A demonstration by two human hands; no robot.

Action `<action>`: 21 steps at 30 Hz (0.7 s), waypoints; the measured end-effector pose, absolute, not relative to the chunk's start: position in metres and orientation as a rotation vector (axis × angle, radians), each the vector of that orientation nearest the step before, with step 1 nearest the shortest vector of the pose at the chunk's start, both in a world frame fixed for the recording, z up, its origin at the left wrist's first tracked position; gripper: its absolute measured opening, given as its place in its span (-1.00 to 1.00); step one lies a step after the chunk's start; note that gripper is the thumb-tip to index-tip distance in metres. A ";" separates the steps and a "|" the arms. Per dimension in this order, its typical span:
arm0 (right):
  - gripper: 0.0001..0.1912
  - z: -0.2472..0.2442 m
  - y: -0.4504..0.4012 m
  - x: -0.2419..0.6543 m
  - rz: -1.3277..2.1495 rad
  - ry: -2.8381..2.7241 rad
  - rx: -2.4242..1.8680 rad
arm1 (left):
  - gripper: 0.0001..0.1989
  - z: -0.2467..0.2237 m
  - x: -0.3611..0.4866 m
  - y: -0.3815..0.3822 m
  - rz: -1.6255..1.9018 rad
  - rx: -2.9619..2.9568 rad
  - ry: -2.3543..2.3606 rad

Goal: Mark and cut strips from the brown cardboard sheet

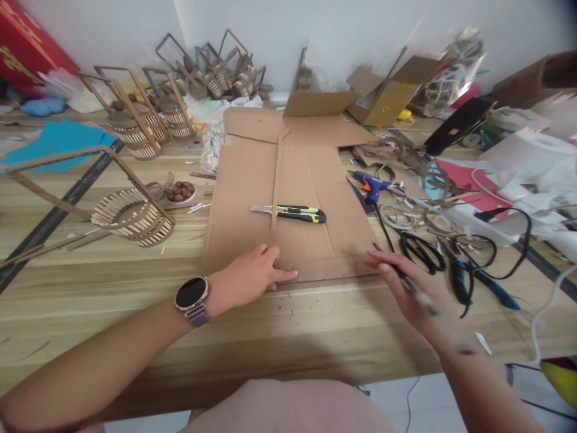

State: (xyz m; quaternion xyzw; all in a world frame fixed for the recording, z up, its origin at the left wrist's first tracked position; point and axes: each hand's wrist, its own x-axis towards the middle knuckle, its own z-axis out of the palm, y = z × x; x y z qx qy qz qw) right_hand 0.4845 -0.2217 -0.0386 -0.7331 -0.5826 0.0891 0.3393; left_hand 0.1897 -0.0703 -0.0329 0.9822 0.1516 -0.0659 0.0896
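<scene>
And here's the cardboard [246,180], square in the middle of the table [135,361]: a flattened box, plain brown and matt, with faint fold lines running down its right half. Its near edge lies close to the front of the table, the surface is slightly scuffed there, and the far flaps stand partly raised.

Down on that near edge is the left hand [256,273], half curled, one finger stretched out to the right across the board; whether anything is tucked under the bent fingers, I can't tell. Over on the right, the right hand [408,294] is closed around a pen [406,279], slim and dark towards the tip, paler and blurred at the back, its point hanging by the board's near right corner.

Look at the centre: a narrow strip [276,174] runs lengthwise over the cardboard, brown like it, its near end just ahead of the left hand. Crossing it sits a cutter [300,213], bright lime and black, blade out and pointing left.

To the right lies a blue glue gun [372,186] with an orange trigger; to the left, a slatted basket [135,216] beside a bowl of nuts [181,192].
</scene>
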 end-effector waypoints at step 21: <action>-0.79 -0.064 -0.181 0.491 0.354 -2.050 -1.622 | -0.55 -0.045 0.086 -0.115 0.305 2.502 1.575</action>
